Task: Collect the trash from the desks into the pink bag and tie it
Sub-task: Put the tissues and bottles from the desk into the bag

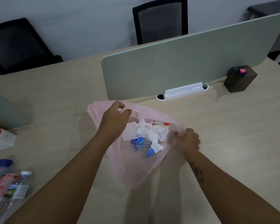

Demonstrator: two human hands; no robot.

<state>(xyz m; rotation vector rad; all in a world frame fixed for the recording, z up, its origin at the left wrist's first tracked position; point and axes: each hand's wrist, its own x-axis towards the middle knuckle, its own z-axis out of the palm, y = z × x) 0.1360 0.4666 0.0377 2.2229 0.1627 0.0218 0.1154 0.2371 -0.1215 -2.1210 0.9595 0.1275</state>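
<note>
Left hand [116, 116] and right hand [188, 139], each fisted around a gathered rim section of pink bag [132, 168], mouth stretched wide above pale wood surface [217, 126]. Contents: crumpled white tissues [152, 131]; blue-capped water bottle [142, 145]. Further bottles [10, 183] on surface, near left.

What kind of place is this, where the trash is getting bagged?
Most likely a shared office. A long pale desk is split by a grey-green divider screen, mesh-backed office chairs stand on the far side, and a dark pen holder sits by the screen.
</note>
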